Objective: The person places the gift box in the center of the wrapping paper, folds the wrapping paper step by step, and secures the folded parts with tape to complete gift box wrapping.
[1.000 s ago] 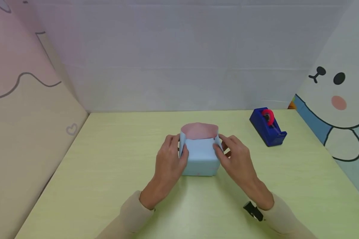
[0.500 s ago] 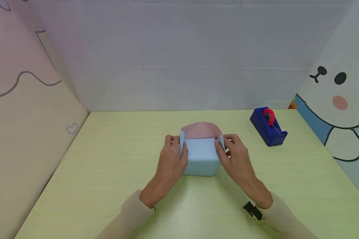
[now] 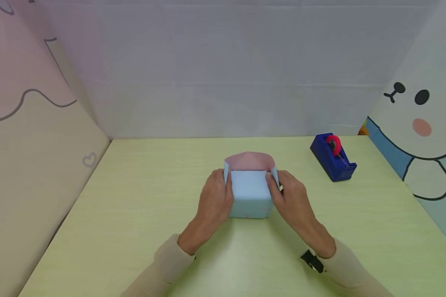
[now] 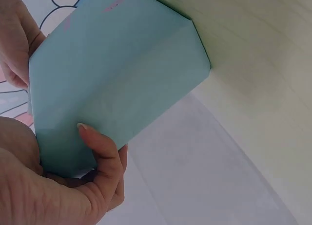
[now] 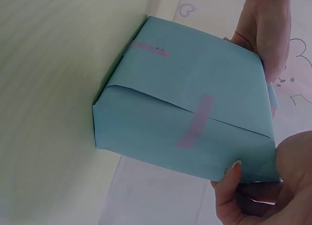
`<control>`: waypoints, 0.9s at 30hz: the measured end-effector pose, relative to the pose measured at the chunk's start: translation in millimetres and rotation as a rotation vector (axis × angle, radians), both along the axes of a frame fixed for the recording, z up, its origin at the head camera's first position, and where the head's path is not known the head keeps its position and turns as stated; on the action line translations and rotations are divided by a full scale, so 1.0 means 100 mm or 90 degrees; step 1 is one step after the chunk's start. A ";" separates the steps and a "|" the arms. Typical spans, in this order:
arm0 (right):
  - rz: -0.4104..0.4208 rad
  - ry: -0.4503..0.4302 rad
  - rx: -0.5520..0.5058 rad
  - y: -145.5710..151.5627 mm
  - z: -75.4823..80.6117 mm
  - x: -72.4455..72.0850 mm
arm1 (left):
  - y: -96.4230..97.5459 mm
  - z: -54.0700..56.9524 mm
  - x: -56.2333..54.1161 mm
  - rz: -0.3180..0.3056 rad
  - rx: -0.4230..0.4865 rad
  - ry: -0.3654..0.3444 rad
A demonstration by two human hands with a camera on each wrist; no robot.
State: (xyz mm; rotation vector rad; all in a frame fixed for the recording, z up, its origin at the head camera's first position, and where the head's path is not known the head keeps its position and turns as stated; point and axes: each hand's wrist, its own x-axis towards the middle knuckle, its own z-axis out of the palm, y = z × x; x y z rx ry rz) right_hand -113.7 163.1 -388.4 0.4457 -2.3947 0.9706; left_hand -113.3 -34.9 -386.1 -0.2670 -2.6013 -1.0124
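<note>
A box-shaped packet of light blue paper (image 3: pixel 251 189) stands on the table between my two hands. Its pink-lined flap (image 3: pixel 250 160) rises along the far side of the top. My left hand (image 3: pixel 216 198) grips the left edge, thumb along the near side and fingers behind the paper. On the opposite edge, my right hand (image 3: pixel 292 200) pinches the folded paper between thumb and fingers. In the right wrist view, pink tape (image 5: pixel 196 120) crosses a seam on the packet's side, and another pink strip (image 5: pixel 148 48) lies near its bottom edge.
A blue tape dispenser (image 3: pixel 332 159) with a red roll stands at the back right of the pale table (image 3: pixel 152 173). A white back wall (image 3: pixel 223 82) and printed side panels enclose the table. A black strap (image 3: pixel 313 261) shows at the right sleeve.
The pink-lined flap's right side has spread outward to the right. My left fingers have slid down against the packet's side, and my right fingers have flattened against the paper. The packet stays in place.
</note>
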 end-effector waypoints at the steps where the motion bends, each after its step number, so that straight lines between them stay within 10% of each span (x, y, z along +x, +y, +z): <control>1: 0.000 -0.002 -0.002 0.00 0.00 0.00 | 0.01 0.00 0.00 0.002 -0.004 0.005; 27: 0.008 -0.069 -0.032 0.02 0.05 0.03 | 0.02 0.01 -0.02 0.044 0.005 -0.004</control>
